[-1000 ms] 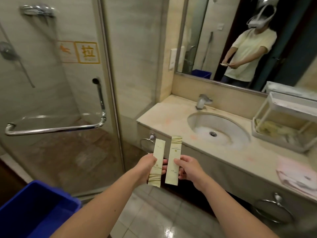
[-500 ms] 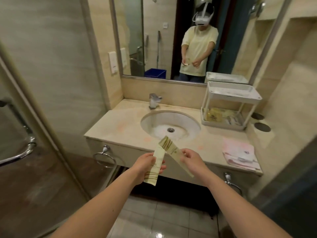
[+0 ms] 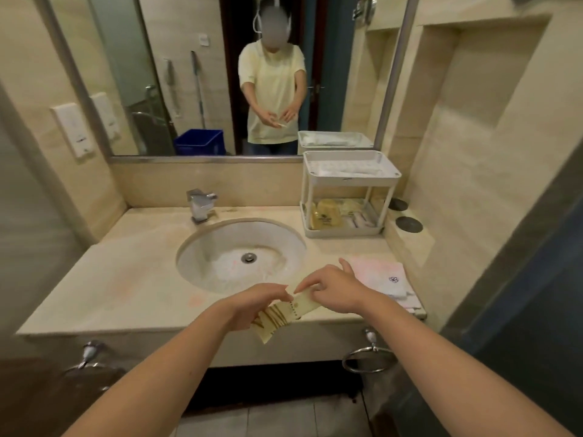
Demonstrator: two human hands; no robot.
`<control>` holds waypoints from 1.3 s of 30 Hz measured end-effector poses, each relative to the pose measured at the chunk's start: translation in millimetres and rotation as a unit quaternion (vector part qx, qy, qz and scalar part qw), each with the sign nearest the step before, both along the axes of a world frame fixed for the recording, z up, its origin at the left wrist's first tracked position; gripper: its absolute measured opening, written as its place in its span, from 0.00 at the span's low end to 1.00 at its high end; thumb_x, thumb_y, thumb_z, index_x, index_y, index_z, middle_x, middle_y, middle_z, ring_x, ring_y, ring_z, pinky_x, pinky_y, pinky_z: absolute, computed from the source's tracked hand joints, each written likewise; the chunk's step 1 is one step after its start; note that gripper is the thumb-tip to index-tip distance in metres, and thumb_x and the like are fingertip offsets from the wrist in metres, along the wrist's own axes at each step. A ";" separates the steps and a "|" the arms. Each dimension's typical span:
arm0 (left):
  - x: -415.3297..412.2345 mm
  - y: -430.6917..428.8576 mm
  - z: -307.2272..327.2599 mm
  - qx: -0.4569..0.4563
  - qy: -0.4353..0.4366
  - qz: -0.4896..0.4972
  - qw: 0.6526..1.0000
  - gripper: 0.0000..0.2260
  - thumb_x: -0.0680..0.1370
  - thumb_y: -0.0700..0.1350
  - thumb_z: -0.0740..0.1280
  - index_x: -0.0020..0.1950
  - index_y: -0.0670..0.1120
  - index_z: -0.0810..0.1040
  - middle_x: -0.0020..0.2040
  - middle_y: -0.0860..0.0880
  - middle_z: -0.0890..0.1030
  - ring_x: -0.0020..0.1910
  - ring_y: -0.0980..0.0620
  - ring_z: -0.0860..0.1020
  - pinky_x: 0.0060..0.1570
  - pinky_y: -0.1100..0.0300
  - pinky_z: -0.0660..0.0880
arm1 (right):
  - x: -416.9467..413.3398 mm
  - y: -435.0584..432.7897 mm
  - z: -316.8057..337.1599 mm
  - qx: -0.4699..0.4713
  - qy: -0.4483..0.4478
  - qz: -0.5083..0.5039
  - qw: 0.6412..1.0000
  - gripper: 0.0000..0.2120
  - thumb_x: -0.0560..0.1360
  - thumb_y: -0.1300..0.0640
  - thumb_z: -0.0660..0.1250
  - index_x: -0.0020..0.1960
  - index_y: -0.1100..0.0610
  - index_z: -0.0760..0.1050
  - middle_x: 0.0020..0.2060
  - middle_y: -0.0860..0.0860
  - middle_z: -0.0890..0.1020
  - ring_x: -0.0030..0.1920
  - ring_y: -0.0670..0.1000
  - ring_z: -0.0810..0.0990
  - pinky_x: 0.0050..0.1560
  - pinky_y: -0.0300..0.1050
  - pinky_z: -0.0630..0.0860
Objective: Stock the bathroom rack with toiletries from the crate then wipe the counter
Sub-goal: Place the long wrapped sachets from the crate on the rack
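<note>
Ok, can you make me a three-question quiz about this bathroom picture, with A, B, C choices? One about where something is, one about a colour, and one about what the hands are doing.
1. Where does the rack stand?
A. On the counter, right of the sink
B. On the floor
C. Inside the shower

2. What colour is the crate in the mirror?
A. Red
B. Green
C. Blue

3. What are the left hand and right hand doing?
A. Wiping
B. Holding the packets
C. Turning the tap

Answers: 1 A, the rack sits on the counter beside the sink. 2 C, the crate's reflection is blue. 3 B, fingers of both hands grip the packets.
</note>
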State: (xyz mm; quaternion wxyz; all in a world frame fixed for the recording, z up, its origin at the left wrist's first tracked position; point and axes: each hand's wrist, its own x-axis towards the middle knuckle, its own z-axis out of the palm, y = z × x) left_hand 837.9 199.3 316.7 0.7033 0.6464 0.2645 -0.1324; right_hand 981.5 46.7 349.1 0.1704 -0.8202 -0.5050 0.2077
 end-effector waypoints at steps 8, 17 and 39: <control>99.8 67.9 19.2 0.051 -0.033 -0.078 0.995 0.17 0.73 0.45 0.73 0.61 0.47 0.75 0.51 0.45 0.85 0.49 0.50 0.84 0.46 0.59 0.80 | 75.7 56.1 12.9 0.070 0.019 -0.120 0.990 0.18 0.70 0.55 0.66 0.57 0.39 0.75 0.45 0.40 0.74 0.52 0.43 0.71 0.57 0.45 0.72; 177.1 105.0 43.3 0.097 -0.058 -0.093 0.989 0.14 0.74 0.38 0.73 0.58 0.46 0.77 0.52 0.42 0.83 0.45 0.47 0.84 0.42 0.59 0.80 | 143.6 90.2 24.8 0.054 -0.046 -0.135 0.988 0.25 0.70 0.55 0.70 0.66 0.42 0.73 0.62 0.43 0.68 0.65 0.48 0.65 0.62 0.47 0.70; 400.0 172.8 138.6 0.384 -0.221 -0.038 0.896 0.17 0.73 0.36 0.72 0.59 0.51 0.79 0.49 0.52 0.83 0.48 0.51 0.82 0.51 0.51 0.80 | 374.9 163.4 102.0 0.214 -0.122 -0.151 0.957 0.24 0.72 0.57 0.70 0.65 0.41 0.73 0.58 0.39 0.68 0.54 0.44 0.73 0.52 0.43 0.75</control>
